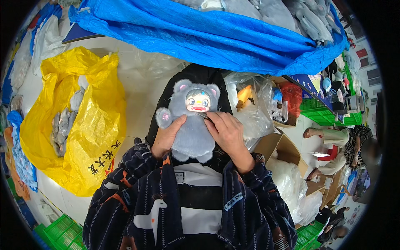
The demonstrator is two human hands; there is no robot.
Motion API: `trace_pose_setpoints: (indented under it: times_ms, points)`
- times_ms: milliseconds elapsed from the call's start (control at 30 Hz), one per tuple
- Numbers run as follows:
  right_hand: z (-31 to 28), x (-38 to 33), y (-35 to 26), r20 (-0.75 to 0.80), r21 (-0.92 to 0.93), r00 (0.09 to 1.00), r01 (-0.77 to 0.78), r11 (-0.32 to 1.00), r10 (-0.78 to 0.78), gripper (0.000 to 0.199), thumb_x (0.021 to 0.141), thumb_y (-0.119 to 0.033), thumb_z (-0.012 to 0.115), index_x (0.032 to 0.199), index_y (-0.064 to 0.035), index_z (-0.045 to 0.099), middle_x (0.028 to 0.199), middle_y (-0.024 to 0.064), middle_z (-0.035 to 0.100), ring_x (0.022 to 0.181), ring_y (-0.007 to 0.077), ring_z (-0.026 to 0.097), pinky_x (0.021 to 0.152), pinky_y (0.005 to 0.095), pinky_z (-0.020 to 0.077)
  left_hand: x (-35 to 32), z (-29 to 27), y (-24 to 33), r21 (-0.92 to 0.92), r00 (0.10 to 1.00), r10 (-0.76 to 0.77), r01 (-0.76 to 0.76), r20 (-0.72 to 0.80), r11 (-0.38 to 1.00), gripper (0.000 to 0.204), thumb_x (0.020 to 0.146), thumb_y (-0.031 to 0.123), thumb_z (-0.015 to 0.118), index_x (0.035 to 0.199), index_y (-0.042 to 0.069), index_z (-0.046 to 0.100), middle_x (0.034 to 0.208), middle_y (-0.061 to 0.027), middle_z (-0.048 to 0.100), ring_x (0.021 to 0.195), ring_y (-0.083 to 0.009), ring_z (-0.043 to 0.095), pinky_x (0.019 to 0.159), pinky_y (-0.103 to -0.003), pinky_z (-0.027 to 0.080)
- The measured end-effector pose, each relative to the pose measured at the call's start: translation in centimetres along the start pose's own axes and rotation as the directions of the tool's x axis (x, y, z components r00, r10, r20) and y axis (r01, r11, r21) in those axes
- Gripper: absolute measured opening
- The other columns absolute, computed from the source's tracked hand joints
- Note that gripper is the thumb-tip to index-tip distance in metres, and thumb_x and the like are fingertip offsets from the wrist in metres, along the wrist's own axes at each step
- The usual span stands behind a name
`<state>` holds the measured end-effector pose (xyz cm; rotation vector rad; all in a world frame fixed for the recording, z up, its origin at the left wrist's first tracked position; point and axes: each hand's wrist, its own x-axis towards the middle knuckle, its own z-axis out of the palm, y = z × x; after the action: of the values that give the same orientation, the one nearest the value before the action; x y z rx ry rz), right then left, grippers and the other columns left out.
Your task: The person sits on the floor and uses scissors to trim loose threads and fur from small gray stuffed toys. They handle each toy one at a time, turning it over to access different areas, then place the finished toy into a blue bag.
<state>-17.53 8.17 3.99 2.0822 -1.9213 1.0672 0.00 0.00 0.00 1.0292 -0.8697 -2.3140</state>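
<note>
A grey plush, round-eared doll [193, 136] is grasped by the left hand [167, 136], the right hand's [229, 134] grip unclear, beside a yellow plastic sack [98, 129].

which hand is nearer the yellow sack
Left. The left hand, holding the plush toy, is right of the yellow sack; the right hand, by the toy's face, is farther right.

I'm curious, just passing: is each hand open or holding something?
Left hand: closed, holding the toy.
Right hand: on the toy's front; whether closed can't be told.
</note>
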Motion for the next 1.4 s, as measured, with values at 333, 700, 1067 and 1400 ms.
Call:
trace_pose_setpoints:
  times_ms: [333, 700, 1067, 1400]
  points:
    - [0.22, -0.47, 0.38, -0.001, 0.099, 0.998, -0.07, 0.993, 0.07, 0.026, 0.071, -0.009, 0.072, 0.095, -0.0051, 0.061, 0.08, 0.0072, 0.06, 0.068, 0.0235, 0.06, 0.059, 0.0327, 0.0493, -0.17, 0.56, 0.23, -0.031, 0.999, 0.034, -0.034, 0.011, 0.999, 0.033, 0.089, 0.023, 0.059, 0.114, 0.002, 0.055, 0.101, -0.0069, 0.062, 0.087, -0.0151, 0.061, 0.074, -0.029, 0.052]
    - [0.14, -0.67, 0.39, -0.021, 0.097, 0.998, -0.055, 0.994, 0.057, 0.025, 0.071, -0.008, 0.072, 0.094, -0.0046, 0.061, 0.079, 0.0079, 0.06, 0.067, 0.0238, 0.06, 0.059, 0.0328, 0.0493, -0.04, 0.34, -0.03, 0.008, 0.998, 0.06, -0.06, -0.007, 0.998, 0.033, 0.089, 0.024, 0.06, 0.112, 0.002, 0.056, 0.098, -0.0066, 0.062, 0.085, -0.0147, 0.061, 0.072, -0.028, 0.051]
    - [-0.09, -0.13, 0.07, 0.008, 0.04, 0.999, -0.034, 0.999, 0.034, 0.029, 0.069, -0.007, 0.074, 0.094, -0.0054, 0.061, 0.081, 0.008, 0.062, 0.066, 0.0242, 0.061, 0.057, 0.0327, 0.0494, -0.29, 0.62, 0.22, 0.006, 0.999, 0.04, -0.04, -0.014, 0.999, 0.032, 0.089, 0.022, 0.06, 0.113, 0.002, 0.055, 0.099, -0.0066, 0.062, 0.085, -0.0147, 0.061, 0.072, -0.028, 0.051]
    - [-0.25, -0.42, 0.13, 0.007, 0.02, 0.999, -0.036, 0.999, 0.036, 0.025, 0.071, -0.008, 0.071, 0.093, -0.0049, 0.062, 0.08, 0.0068, 0.06, 0.067, 0.0229, 0.06, 0.058, 0.0323, 0.0487, 0.05, 0.24, -0.08, -0.01, 1.0, 0.029, -0.029, 0.009, 1.0, 0.035, 0.088, 0.024, 0.06, 0.115, 0.002, 0.054, 0.1, -0.0067, 0.062, 0.086, -0.0149, 0.061, 0.073, -0.029, 0.052]
